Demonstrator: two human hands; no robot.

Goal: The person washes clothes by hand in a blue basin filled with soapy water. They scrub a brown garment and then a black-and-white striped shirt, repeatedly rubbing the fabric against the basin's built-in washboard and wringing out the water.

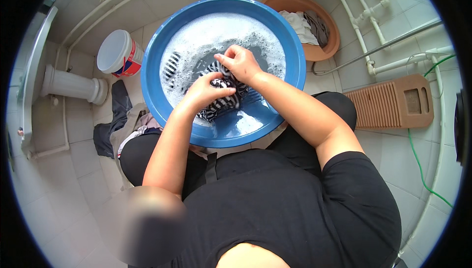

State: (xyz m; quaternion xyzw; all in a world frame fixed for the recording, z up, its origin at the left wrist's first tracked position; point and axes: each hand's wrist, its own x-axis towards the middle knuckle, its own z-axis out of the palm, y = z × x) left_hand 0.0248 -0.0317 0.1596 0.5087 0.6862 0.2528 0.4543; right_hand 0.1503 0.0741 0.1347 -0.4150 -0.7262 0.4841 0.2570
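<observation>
A black-and-white striped garment lies bunched and wet in a large blue basin of soapy water. White suds cover much of the surface, and another striped patch of cloth shows through the foam at the left. My left hand grips the near part of the bunch, thumb and forefinger parted above the cloth. Just beyond it to the right, my right hand pinches the garment's upper part between bent fingers. The lower fingers of both hands are partly hidden by the fabric.
A lidded white bucket stands left of the basin, beside a white pedestal. Dark and light clothes lie on the floor by my left knee. Right are a terracotta-coloured tub with laundry, a brown washboard, pipes and a green hose.
</observation>
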